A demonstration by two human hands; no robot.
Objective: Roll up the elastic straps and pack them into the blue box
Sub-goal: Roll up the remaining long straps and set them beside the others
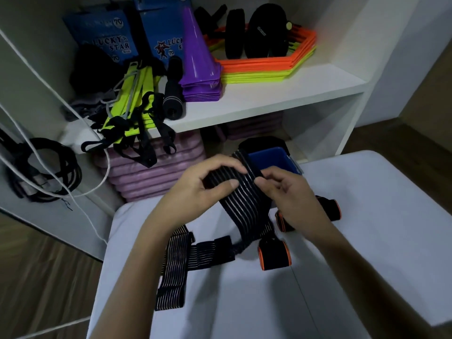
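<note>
Above the white table (354,253) I hold up a black elastic strap with pale stripes (241,199). My left hand (203,189) grips its upper end, thumb pressed on the front. My right hand (288,194) pinches the strap's top edge from the right. The strap's tail drops to the table and trails left as a second striped length (175,265). The blue box (271,159) stands open just behind my hands at the table's far edge. Black wraps with orange edges (274,255) lie on the table under my right wrist.
A white shelf (269,99) behind the table holds purple cones (198,57), orange and yellow hexagon rings (266,64), black weight plates, blue cartons and yellow-green straps. Pink mats (151,174) are stacked beneath. Black cords and a white rope hang at the left.
</note>
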